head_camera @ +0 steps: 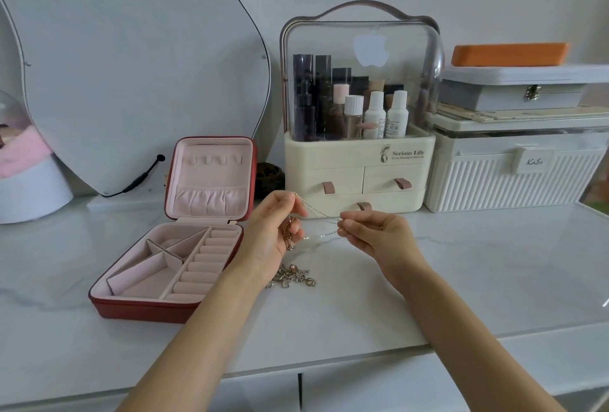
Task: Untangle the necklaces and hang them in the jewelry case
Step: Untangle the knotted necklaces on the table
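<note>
While both hands hover above the white marble counter [428,279], a thin silver chain [321,214] is stretched between them, just in front of the cream makeup organizer [359,177]. The left hand [272,233] is pinched on one end of that chain near the organizer's bottom drawer, and a gold necklace [288,235] dangles from the same fingers. The right hand [372,233] grips the chain's other end between thumb and forefinger, its remaining fingers curled in. Below the hands, nearer the counter's front edge than the organizer, a small tangled heap of necklaces [293,276] lies on the marble. Left of the organizer sits the red jewelry case [138,308], open, its pink lid [211,177] standing upright with a row of hooks along the top and a gathered pocket beneath; nothing hangs from the hooks. Right of the organizer stands a white ribbed storage box [514,181].
</note>
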